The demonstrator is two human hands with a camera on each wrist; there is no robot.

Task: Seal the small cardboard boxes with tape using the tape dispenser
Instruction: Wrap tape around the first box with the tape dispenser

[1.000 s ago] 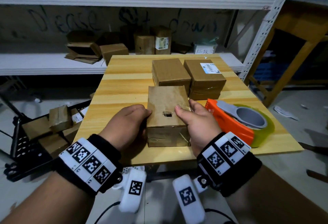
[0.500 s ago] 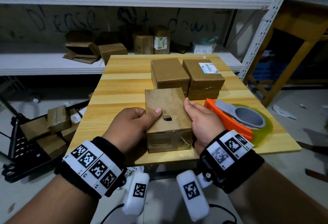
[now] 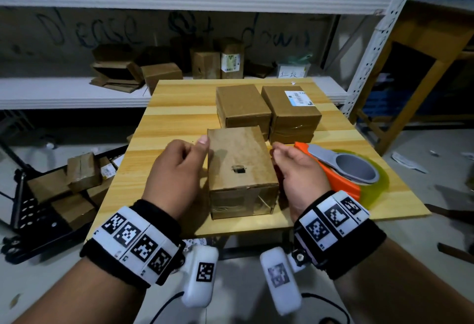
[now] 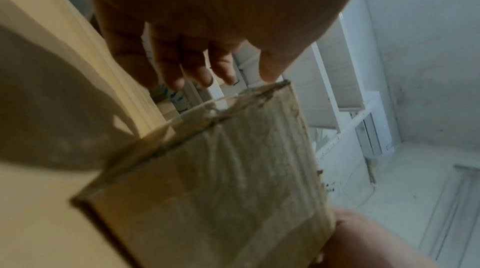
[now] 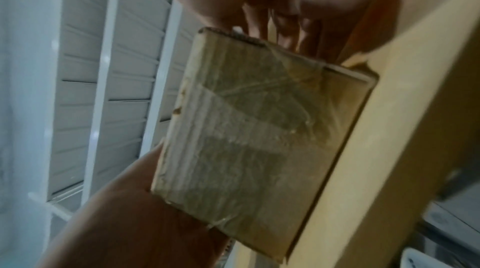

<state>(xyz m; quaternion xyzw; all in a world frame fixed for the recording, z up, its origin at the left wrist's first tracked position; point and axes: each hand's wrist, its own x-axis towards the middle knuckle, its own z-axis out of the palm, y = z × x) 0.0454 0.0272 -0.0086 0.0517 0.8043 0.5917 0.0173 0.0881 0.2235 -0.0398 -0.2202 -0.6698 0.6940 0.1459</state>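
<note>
We see the brown cardboard box with a small hole (image 3: 241, 162) resting near the front of the wooden worktop (image 3: 179, 108), our left hand (image 3: 177, 169) and right hand (image 3: 298, 172) beside it, fingers loosely curled, thumbs touching its top corners.

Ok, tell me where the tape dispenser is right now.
In the head view, the tape dispenser lies on the table's right side, just beyond the right hand, in front of the labelled box.

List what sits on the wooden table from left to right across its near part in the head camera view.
left hand → near cardboard box → right hand → orange tape dispenser
</note>
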